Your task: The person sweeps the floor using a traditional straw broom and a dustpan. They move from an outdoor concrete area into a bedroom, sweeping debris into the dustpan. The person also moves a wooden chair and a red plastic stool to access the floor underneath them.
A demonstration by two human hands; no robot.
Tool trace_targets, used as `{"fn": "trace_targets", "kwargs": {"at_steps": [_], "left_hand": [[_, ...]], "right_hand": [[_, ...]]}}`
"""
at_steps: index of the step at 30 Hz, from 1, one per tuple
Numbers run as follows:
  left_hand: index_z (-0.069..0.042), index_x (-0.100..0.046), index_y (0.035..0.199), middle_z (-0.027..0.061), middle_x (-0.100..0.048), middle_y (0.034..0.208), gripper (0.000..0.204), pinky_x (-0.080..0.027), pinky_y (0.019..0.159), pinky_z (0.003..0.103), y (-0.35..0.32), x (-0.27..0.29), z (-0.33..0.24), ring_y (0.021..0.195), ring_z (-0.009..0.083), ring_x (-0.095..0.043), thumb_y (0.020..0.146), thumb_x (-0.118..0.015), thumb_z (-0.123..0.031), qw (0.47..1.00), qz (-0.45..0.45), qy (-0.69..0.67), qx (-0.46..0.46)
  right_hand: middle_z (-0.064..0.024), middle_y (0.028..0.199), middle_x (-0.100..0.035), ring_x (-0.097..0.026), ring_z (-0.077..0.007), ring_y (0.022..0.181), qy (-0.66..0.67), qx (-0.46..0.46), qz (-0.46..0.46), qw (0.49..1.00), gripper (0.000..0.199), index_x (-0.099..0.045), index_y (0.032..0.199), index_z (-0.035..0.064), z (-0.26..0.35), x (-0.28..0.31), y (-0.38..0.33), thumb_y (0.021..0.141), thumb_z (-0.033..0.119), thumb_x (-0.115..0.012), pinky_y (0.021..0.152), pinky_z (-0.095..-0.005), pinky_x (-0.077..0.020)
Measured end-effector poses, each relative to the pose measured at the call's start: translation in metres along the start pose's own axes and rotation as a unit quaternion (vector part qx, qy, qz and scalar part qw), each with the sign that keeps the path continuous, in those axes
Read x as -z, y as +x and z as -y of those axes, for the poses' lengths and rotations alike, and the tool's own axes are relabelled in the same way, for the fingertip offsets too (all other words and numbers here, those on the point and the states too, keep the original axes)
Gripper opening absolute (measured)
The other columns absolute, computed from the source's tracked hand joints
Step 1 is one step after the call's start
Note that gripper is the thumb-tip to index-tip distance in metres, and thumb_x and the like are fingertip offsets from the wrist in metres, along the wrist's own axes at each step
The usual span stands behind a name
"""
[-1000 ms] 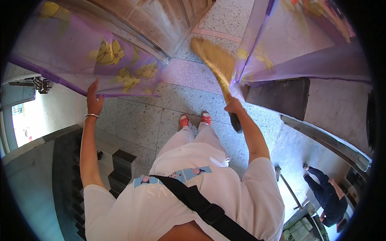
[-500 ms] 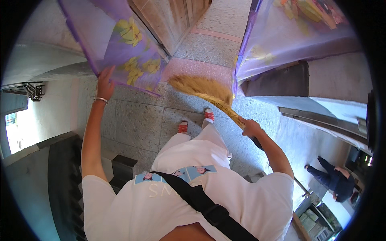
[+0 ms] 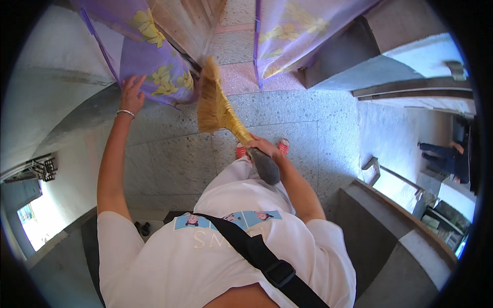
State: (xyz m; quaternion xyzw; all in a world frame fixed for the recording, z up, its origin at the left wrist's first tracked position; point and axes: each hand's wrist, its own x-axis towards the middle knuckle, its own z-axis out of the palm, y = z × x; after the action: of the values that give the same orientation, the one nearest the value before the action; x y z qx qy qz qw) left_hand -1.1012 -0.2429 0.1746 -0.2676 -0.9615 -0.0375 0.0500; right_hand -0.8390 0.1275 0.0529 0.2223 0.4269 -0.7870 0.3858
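Note:
A hand broom with tan bristles (image 3: 210,100) and a yellow-bound neck is held low in front of my body. My right hand (image 3: 263,146) is wrapped round it near its dark grey handle end, with the bristles tilted up and to the left. To the left, my left hand (image 3: 132,95) rests with spread fingers against the edge of a sheer purple curtain (image 3: 149,56) printed with yellow flowers. Opposite it hangs the other curtain panel (image 3: 287,38), purple-edged, untouched by either hand. Between the two panels, a doorway shows a pink strip of floor.
Grey speckled floor tiles (image 3: 277,113) lie under my red shoes. A brown wooden door (image 3: 179,23) stands behind the left curtain. On the right are a grey ledge (image 3: 339,66) and a low dark wall (image 3: 370,220). Another person (image 3: 447,159) is at the far right.
My view has turned to the right. The broom has swung left and its bristles now point upward, with my right hand closer to my body. My left hand's fingers have spread at the curtain.

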Motion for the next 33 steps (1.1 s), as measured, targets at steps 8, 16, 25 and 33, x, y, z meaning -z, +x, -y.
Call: {"fn": "trace_targets", "kwargs": {"at_steps": [8, 16, 25, 33], "left_hand": [[-0.013, -0.050, 0.118, 0.0142, -0.045, 0.117, 0.052, -0.030, 0.097, 0.039, 0.007, -0.024, -0.039, 0.112, 0.0310, -0.040, 0.067, -0.054, -0.002, 0.996, 0.018, -0.043, -0.074], [-0.012, -0.049, 0.118, 0.0138, -0.044, 0.118, 0.053, -0.032, 0.097, 0.038, -0.031, -0.075, -0.102, 0.112, 0.0311, -0.040, 0.066, -0.056, -0.002, 0.985, 0.095, -0.131, -0.051], [-0.010, -0.050, 0.116, 0.0144, -0.045, 0.117, 0.051, -0.036, 0.094, 0.037, -0.131, -0.107, -0.182, 0.110, 0.0314, -0.042, 0.066, -0.056, -0.003, 0.968, 0.182, -0.164, -0.054], [-0.009, -0.051, 0.115, 0.0148, -0.052, 0.109, 0.048, -0.040, 0.088, 0.036, -0.265, -0.114, -0.269, 0.100, 0.0287, -0.050, 0.068, -0.058, -0.009, 0.918, 0.365, -0.130, -0.088]], "right_hand": [[-0.0097, 0.075, -0.054, -0.056, -0.0174, 0.058, 0.130, -0.016, -0.059, 0.990, 0.052, -0.033, 0.123, 0.0145, -0.107, 0.077, -0.030, 0.077, 0.018, -0.057, 0.047, -0.0303, -0.0486], [-0.0121, 0.074, -0.053, -0.054, -0.0182, 0.055, 0.336, 0.012, -0.183, 0.924, 0.065, -0.021, 0.133, 0.0220, -0.196, 0.114, -0.163, 0.078, 0.016, -0.056, 0.048, -0.0309, -0.0499], [-0.0135, 0.075, -0.053, -0.054, -0.0198, 0.055, 0.382, 0.085, -0.216, 0.895, 0.070, -0.016, 0.135, 0.0239, -0.236, 0.124, -0.246, 0.078, 0.012, -0.054, 0.047, -0.0320, -0.0499], [-0.0127, 0.072, -0.053, -0.055, -0.0193, 0.053, 0.247, 0.044, -0.142, 0.958, 0.071, -0.017, 0.137, 0.0222, -0.187, 0.118, -0.293, 0.077, 0.009, -0.053, 0.048, -0.0327, -0.0488]]}}
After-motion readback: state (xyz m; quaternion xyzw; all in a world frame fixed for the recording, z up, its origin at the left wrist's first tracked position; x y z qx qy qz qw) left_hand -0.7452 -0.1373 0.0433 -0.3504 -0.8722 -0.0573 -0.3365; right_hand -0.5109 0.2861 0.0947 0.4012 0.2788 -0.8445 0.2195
